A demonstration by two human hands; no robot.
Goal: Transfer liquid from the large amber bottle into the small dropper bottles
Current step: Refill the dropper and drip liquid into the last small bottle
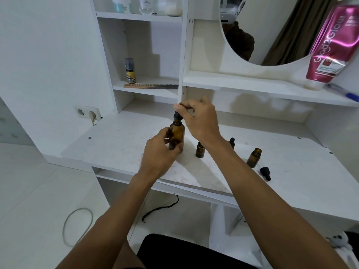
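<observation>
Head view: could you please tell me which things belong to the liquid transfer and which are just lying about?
Job: large amber bottle, gripped by left hand; its dropper, pinched by right hand; small dropper bottles; loose dropper cap.
Lying about: comb, pink tube, pen.

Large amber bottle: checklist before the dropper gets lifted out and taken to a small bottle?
1. Grip of the left hand on the large amber glass bottle: ok. The fingers curl round its body, and it stands upright on the white desk top.
2. Pinch of the right hand on the black dropper cap atop that bottle: ok.
3. Cap unscrewed: cannot tell.
4. Receiving bottle open: ok. The small amber glass bottle at right stands upright and uncapped, with a loose black dropper lying beside it.
5. State of the second small amber bottle: cannot tell, as the right forearm partly hides it.
6. Liquid level in the large bottle: cannot tell, dark glass.
</observation>
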